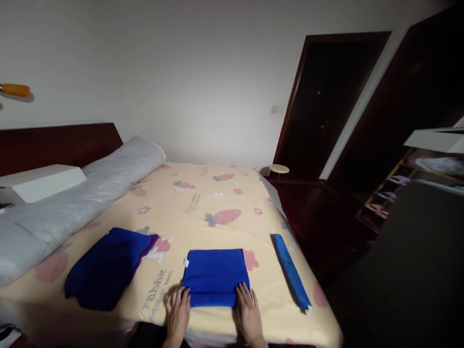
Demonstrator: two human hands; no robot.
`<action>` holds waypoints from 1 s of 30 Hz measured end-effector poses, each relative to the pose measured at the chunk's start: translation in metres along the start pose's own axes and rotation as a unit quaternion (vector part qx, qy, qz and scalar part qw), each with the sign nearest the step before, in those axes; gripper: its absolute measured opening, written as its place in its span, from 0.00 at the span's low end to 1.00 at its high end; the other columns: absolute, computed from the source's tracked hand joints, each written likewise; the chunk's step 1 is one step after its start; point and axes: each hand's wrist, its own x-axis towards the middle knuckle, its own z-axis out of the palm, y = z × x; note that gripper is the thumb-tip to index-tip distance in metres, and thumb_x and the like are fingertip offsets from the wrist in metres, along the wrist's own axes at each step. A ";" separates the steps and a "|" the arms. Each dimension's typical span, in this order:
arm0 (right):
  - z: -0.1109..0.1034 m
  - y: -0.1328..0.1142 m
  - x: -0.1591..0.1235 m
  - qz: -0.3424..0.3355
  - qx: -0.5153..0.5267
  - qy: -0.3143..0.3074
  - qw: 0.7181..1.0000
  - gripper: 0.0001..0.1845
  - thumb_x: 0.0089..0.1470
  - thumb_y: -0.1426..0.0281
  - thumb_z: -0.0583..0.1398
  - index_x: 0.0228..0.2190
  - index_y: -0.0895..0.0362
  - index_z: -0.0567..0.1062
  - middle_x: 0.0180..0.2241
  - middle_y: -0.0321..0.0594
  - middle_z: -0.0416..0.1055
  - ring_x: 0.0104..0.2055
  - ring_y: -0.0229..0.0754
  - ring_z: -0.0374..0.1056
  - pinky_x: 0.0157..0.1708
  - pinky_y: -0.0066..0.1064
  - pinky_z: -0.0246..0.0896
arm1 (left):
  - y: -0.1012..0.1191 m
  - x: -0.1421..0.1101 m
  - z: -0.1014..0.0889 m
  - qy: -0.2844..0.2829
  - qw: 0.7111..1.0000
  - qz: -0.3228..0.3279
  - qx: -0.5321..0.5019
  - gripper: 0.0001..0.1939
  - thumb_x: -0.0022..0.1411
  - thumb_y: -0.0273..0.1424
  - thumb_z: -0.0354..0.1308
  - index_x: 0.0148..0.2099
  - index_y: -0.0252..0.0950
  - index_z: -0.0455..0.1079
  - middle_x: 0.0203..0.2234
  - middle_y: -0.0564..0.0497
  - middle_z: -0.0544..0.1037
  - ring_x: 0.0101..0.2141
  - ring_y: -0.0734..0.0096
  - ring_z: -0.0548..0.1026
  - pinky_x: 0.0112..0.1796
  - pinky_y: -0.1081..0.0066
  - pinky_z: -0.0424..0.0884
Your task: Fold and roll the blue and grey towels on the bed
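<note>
A blue towel (217,263) lies on the bed right in front of me, with crosswise folds along its near part and a white tag at its left edge. My left hand (177,307) grips the near left corner, its fingers curled over the edge. At the near right corner, my right hand (248,309) has its fingers over the folded strip; its thumb is mostly hidden. To the right lies a blue towel rolled into a narrow tube (292,273). On the left, more dark blue cloth (108,268) with a purple edge is spread flat.
The bed (195,212) has a pale yellow printed sheet. A grey rolled quilt (108,179) and a white box (50,181) are at its left, before the dark headboard (65,145). A small stool (279,168) stands beyond, and a shoe rack (384,193) is at right.
</note>
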 end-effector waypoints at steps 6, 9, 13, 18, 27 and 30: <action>0.008 -0.063 0.033 -0.070 0.087 -0.079 0.991 0.25 0.61 0.72 0.48 0.58 0.54 0.68 0.58 0.42 0.67 0.61 0.44 0.61 0.61 0.39 0.55 | 0.064 0.007 0.025 -0.080 0.989 0.098 -0.072 0.22 0.65 0.24 0.42 0.51 0.42 0.74 0.47 0.49 0.79 0.50 0.67 0.74 0.52 0.64 0.69; 0.013 -0.055 0.037 -0.022 0.055 -0.074 0.996 0.23 0.64 0.68 0.47 0.56 0.54 0.70 0.58 0.44 0.67 0.62 0.46 0.60 0.62 0.44 0.53 | 0.059 0.010 0.029 -0.088 0.989 0.097 -0.067 0.20 0.68 0.30 0.43 0.55 0.42 0.71 0.52 0.48 0.77 0.53 0.65 0.72 0.53 0.62 0.68; 0.013 -0.011 0.027 0.071 -0.010 0.000 0.997 0.24 0.65 0.64 0.45 0.56 0.55 0.70 0.59 0.46 0.65 0.64 0.52 0.57 0.62 0.51 0.51 | 0.021 0.009 0.018 -0.060 0.997 0.051 -0.026 0.21 0.68 0.37 0.46 0.60 0.43 0.67 0.56 0.49 0.74 0.55 0.64 0.70 0.56 0.59 0.64; 0.011 -0.010 0.027 0.065 -0.026 -0.002 0.998 0.25 0.62 0.66 0.48 0.58 0.58 0.69 0.61 0.49 0.62 0.65 0.53 0.54 0.63 0.51 0.47 | 0.029 0.004 0.020 -0.035 0.999 0.036 -0.012 0.21 0.66 0.28 0.45 0.57 0.39 0.70 0.54 0.46 0.76 0.55 0.62 0.71 0.57 0.56 0.62; 0.008 -0.034 0.051 0.028 0.020 -0.084 0.996 0.26 0.66 0.60 0.44 0.59 0.54 0.66 0.62 0.43 0.61 0.66 0.48 0.54 0.63 0.47 0.49 | 0.042 0.025 0.022 -0.064 0.997 0.052 -0.005 0.21 0.67 0.30 0.44 0.57 0.37 0.70 0.53 0.45 0.76 0.54 0.61 0.71 0.54 0.58 0.65; 0.005 0.004 0.042 0.104 -0.035 -0.028 0.994 0.28 0.65 0.59 0.45 0.58 0.57 0.68 0.62 0.48 0.60 0.66 0.53 0.54 0.62 0.51 0.50 | 0.010 0.024 0.008 -0.025 0.999 -0.008 0.041 0.19 0.68 0.32 0.44 0.55 0.38 0.71 0.53 0.44 0.76 0.55 0.59 0.69 0.53 0.57 0.63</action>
